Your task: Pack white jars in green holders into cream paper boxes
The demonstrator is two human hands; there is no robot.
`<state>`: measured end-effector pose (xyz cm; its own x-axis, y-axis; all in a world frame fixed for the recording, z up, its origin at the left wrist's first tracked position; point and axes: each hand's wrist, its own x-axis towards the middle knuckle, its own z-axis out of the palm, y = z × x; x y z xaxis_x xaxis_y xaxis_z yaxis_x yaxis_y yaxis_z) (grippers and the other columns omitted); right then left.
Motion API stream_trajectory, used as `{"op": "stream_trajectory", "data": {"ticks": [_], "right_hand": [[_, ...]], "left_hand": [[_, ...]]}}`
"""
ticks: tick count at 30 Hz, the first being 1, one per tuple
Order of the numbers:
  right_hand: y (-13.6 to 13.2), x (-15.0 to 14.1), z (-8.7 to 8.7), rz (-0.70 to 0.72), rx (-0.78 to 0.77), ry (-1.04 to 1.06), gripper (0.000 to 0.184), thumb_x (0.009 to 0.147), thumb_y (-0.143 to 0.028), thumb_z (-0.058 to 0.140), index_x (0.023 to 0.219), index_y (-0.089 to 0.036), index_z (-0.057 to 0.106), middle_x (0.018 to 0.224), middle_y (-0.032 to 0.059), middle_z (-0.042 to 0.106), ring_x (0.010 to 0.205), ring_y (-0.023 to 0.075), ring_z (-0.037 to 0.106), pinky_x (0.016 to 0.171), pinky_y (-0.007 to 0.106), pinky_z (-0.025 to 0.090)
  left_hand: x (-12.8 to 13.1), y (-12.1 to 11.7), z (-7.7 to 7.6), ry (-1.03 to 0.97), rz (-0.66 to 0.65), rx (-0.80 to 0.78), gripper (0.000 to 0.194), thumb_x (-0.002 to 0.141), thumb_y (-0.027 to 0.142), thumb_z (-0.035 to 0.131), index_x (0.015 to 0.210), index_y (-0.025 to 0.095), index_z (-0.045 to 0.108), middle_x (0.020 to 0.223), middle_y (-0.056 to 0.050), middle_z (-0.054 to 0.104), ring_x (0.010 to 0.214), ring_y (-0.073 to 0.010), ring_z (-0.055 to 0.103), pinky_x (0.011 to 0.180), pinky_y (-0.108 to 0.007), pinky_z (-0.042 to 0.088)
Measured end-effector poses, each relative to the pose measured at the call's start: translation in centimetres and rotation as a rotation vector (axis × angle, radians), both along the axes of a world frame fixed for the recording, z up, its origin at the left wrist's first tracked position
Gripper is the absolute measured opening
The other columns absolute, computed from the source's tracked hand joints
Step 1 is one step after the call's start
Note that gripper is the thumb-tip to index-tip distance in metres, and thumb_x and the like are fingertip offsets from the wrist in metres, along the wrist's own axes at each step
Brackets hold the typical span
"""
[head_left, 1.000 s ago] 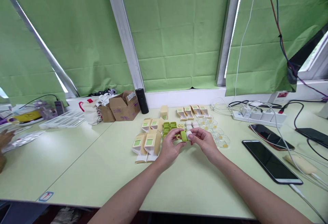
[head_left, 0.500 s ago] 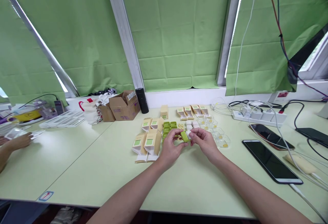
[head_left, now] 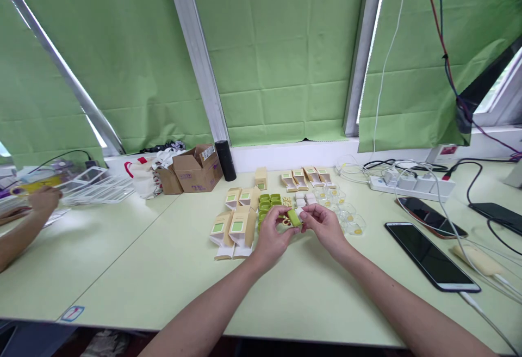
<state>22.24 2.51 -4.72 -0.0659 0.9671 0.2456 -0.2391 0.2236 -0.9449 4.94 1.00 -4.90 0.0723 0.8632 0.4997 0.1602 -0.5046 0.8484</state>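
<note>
Between my two hands is a small green case [head_left: 293, 217] with a white piece [head_left: 299, 213] at its right end. My left hand [head_left: 274, 232] pinches the green case; my right hand [head_left: 325, 226] has its fingers closed on the white piece. The two parts touch, though my fingers partly cover the join. Behind my left hand stand rows of green cases [head_left: 265, 205], with small yellowish pieces [head_left: 287, 201] beside them. White pieces [head_left: 300, 202] lie just behind my hands. Clear plastic parts [head_left: 353, 226] with yellow spots are spread past my right hand.
Open cardboard boxes with green labels [head_left: 243, 225] stand to the left, more small boxes [head_left: 299, 177] behind. A brown carton [head_left: 199, 169] and black bottle [head_left: 225, 160] are by the wall. Phones [head_left: 430, 256] and a power strip [head_left: 411, 187] are right. A co-worker's hand [head_left: 44, 199] is far left.
My hands hold nearly the same place, with the white piece and green case still together. The co-worker's hand at far left has moved up and away, and a white frame there is lifted.
</note>
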Motion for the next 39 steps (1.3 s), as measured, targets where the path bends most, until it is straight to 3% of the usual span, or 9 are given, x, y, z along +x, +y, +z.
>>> {"op": "stream_trajectory", "data": {"ticks": [6,12,17,21,25,28,30,36,39], "right_hand": [[-0.1,-0.2,-0.4,0.022,0.010,0.021,0.052,0.068,-0.063,0.092,0.087,-0.020,0.071,0.075,0.0022,0.075,0.059,0.0168,0.069,0.059,0.033,0.062],[0.0,-0.2,-0.6,0.050,0.022,0.016,0.051,0.069,-0.063,0.091,0.087,-0.021,0.067,0.077,0.0009,0.074,0.061,0.0168,0.068,0.058,0.033,0.062],[0.0,0.0,-0.3,0.026,0.058,-0.036,0.052,0.069,-0.064,0.091,0.085,-0.021,0.066,0.077,0.0006,0.072,0.059,0.0160,0.066,0.055,0.031,0.058],[-0.3,0.2,0.0,0.008,0.104,-0.130,0.049,0.081,-0.068,0.080,0.088,-0.022,0.066,0.076,0.0024,0.071,0.061,0.0182,0.067,0.059,0.033,0.058],[-1.0,0.6,0.1,-0.095,0.277,-0.298,0.039,0.090,-0.055,0.075,0.111,-0.024,0.068,0.109,0.0096,0.073,0.082,0.0217,0.071,0.069,0.035,0.062],[-1.2,0.8,-0.2,-0.153,0.478,-0.450,0.046,0.093,-0.040,0.073,0.135,-0.029,0.059,0.142,0.0133,0.062,0.086,0.0210,0.071,0.071,0.038,0.063],[-1.3,0.9,-0.5,-0.161,0.566,-0.544,0.049,0.095,-0.034,0.069,0.142,-0.031,0.055,0.152,0.0139,0.056,0.085,0.0211,0.072,0.072,0.040,0.064],[-1.0,0.8,-1.0,-0.136,0.656,-0.664,0.036,0.100,-0.029,0.061,0.136,-0.030,0.060,0.145,0.0112,0.066,0.115,0.0303,0.072,0.077,0.042,0.066],[-0.9,0.8,-1.1,-0.125,0.645,-0.647,0.035,0.100,-0.026,0.059,0.135,-0.030,0.060,0.141,0.0107,0.068,0.117,0.0301,0.072,0.080,0.043,0.067]], "left_hand": [[0.0,0.0,-0.1,-0.019,-0.018,0.014,0.041,0.076,0.014,0.085,0.113,0.021,0.068,0.116,-0.007,0.068,0.110,-0.0238,0.066,0.098,-0.038,0.055],[-0.2,0.0,-0.1,0.012,-0.024,-0.009,0.044,0.082,0.016,0.080,0.124,0.023,0.070,0.123,-0.009,0.067,0.113,-0.0247,0.065,0.100,-0.039,0.054],[-0.1,0.0,0.1,-0.037,-0.108,-0.003,0.043,0.093,0.031,0.075,0.135,0.026,0.068,0.137,-0.011,0.060,0.130,-0.0276,0.059,0.105,-0.041,0.055],[-0.3,0.5,0.1,-0.160,-0.181,-0.055,0.053,0.092,0.043,0.078,0.139,0.023,0.067,0.140,-0.013,0.056,0.128,-0.0278,0.060,0.100,-0.037,0.058],[-0.7,1.0,0.1,-0.317,-0.254,-0.208,0.065,0.087,0.048,0.082,0.142,0.019,0.063,0.134,-0.014,0.063,0.113,-0.0249,0.067,0.094,-0.036,0.059],[-0.7,1.0,0.3,-0.438,-0.307,-0.302,0.070,0.087,0.048,0.083,0.146,0.020,0.058,0.124,-0.012,0.069,0.105,-0.0224,0.069,0.092,-0.035,0.059],[-0.6,0.9,0.4,-0.478,-0.339,-0.331,0.067,0.086,0.047,0.084,0.142,0.021,0.059,0.123,-0.012,0.070,0.105,-0.0230,0.070,0.090,-0.034,0.059],[-0.1,0.5,0.5,-0.478,-0.434,-0.396,0.053,0.085,0.046,0.085,0.126,0.017,0.069,0.117,-0.013,0.073,0.102,-0.0235,0.072,0.088,-0.034,0.059],[0.1,0.5,0.3,-0.427,-0.429,-0.398,0.053,0.088,0.049,0.082,0.126,0.016,0.071,0.117,-0.014,0.073,0.092,-0.0214,0.072,0.082,-0.035,0.061]]}}
